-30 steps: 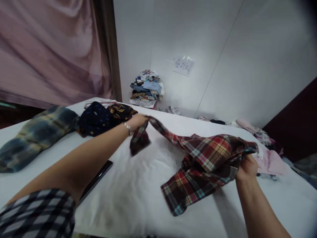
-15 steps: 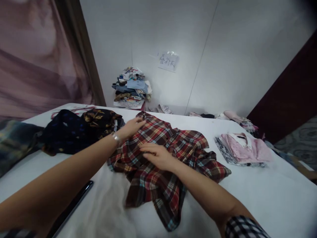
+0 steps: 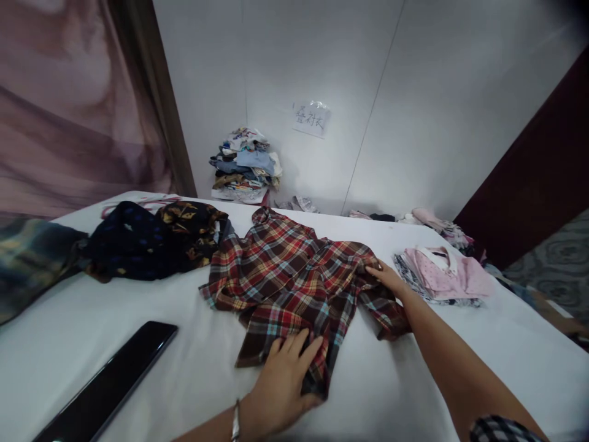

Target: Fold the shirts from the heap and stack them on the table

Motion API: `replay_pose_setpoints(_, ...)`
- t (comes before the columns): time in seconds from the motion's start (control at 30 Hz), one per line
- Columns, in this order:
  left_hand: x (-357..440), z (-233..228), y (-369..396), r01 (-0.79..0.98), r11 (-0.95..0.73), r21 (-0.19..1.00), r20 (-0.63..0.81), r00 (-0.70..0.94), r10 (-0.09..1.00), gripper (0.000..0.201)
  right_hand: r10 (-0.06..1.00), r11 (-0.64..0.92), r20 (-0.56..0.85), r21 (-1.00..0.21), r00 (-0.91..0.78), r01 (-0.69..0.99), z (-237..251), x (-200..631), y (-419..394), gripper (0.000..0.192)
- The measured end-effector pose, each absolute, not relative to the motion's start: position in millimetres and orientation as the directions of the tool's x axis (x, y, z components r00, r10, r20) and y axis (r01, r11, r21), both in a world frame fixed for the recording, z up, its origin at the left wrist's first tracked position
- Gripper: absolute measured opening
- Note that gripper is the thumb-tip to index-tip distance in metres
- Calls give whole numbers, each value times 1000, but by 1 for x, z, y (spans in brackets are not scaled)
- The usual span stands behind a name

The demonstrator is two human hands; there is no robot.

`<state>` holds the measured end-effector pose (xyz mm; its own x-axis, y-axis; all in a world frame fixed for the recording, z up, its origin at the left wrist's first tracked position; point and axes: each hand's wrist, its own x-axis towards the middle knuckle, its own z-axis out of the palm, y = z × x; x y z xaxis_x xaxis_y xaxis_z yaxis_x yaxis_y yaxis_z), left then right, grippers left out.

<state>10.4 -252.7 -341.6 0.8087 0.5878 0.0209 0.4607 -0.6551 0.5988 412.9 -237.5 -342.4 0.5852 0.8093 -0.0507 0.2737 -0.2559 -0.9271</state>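
Both hands lie open and flat on the plaid shirt (image 3: 294,276): left hand (image 3: 280,383) at the hem, right hand (image 3: 386,277) at the side. Smoothing works best outward, keeping the cloth taut on the counter (image 3: 197,368).

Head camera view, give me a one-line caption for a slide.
Left hand and right hand press flat on a red plaid shirt spread over a white bed.

A red plaid shirt (image 3: 294,279) lies spread on a white table (image 3: 460,344), left hand (image 3: 283,387) pressing its near hem, right hand (image 3: 389,277) flat on its right sleeve; a pink folded shirt (image 3: 448,273) sits right.
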Motion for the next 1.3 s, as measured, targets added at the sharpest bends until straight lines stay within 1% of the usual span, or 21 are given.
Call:
replay_pose_setpoints(0.1, 31, -335, -241, 471, -710, 524, 64, 809, 584, 33, 792, -244, -60, -943, 608, 225, -345, 398, -234, 30)
replay_pose_setpoints(0.13, 33, -329, -233, 478, -713, 514, 62, 808, 586, 24, 777, -242, -54, -945, 627, 219, -342, 396, -233, 25)
replay_pose_setpoints(0.2, 23, -314, -214, 533, -669, 517, 62, 757, 651, 16, 768, -190, -1, -955, 641, 227, -332, 396, -239, 19)
replay_pose_setpoints(0.27, -4, -297, -193, 627, -564, 537, 99, 617, 780, 10, 797, -130, 50, -959, 602, 252, -321, 394, -253, 18)
replay_pose_setpoints(0.3, -23, -288, -183, 659, -506, 556, 141, 525, 839, 11, 836, -124, 45, -955, 546, 269, -317, 392, -262, 19)
replay_pose_setpoints(0.33, -42, -282, -175, 704, -431, 565, 149, 427, 892, 11, 888, -146, 2, -947, 460, 286, -313, 387, -272, 19)
replay_pose_setpoints(0.4, -80, -276, -163, 784, -284, 552, 103, 274, 956, 6, 955, -266, -203, -907, 217, 325, -309, 377, -287, 21)
replay_pose_setpoints(0.47, -108, -279, -159, 806, -208, 553, 38, 226, 973, 5, 918, -381, -396, -858, 28, 344, -307, 369, -291, 26)
replay_pose_setpoints(0.5, -117, -284, -159, 808, -187, 559, 10, 219, 976, 7, 907, -402, -422, -856, 9, 324, -306, 368, -289, 29)
replay_pose_setpoints(0.53, -124, -289, -160, 809, -167, 564, -12, 210, 978, 8, 917, -393, -397, -874, 48, 286, -306, 370, -283, 31)
replay_pose_setpoints(0.6, -130, -301, -162, 814, -126, 567, -34, 175, 984, 11, 921, -331, -268, -921, 285, 204, -306, 381, -264, 32)
replay_pose_setpoints(0.67, -130, -312, -165, 816, -98, 570, -42, 148, 988, 11, 822, -337, -201, -926, 533, 171, -310, 396, -239, 32)
replay_pose_setpoints(0.73, -129, -321, -167, 798, -95, 596, -42, 149, 988, 13, 704, -457, -239, -873, 668, 170, -317, 406, -212, 32)
replay_pose_setpoints(0.77, -129, -326, -167, 783, -96, 614, -44, 155, 987, 15, 669, -517, -259, -836, 697, 185, -322, 407, -199, 33)
replay_pose_setpoints(0.83, -129, -334, -167, 749, -88, 657, -40, 152, 988, 21, 670, -562, -228, -777, 707, 282, -332, 401, -174, 34)
replay_pose_setpoints(0.97, -128, -342, -163, 690, -64, 721, 9, 83, 996, 38, 764, -452, -46, -751, 644, 482, -346, 386, -136, 28)
replay_pose_setpoints(1.03, -121, -340, -160, 668, -79, 740, 24, 91, 996, 45, 755, -415, 38, -745, 655, 522, -341, 396, -127, 19)
replay_pose_setpoints(1.1, -105, -334, -157, 642, -128, 756, 46, 143, 989, 50, 672, -418, 147, -734, 726, 535, -329, 423, -124, 10)
replay_pose_setpoints(1.2, -69, -321, -156, 613, -282, 738, 126, 284, 950, 58, 451, -469, 254, -748, 855, 470, -309, 477, -128, 12)
replay_pose_setpoints(1.27, -45, -318, -156, 628, -394, 671, 165, 392, 905, 64, 417, -473, 249, -762, 874, 443, -307, 506, -136, 21)
replay_pose_setpoints(1.3, -37, -318, -157, 644, -433, 630, 164, 435, 885, 66, 457, -430, 250, -778, 854, 458, -311, 514, -142, 27)
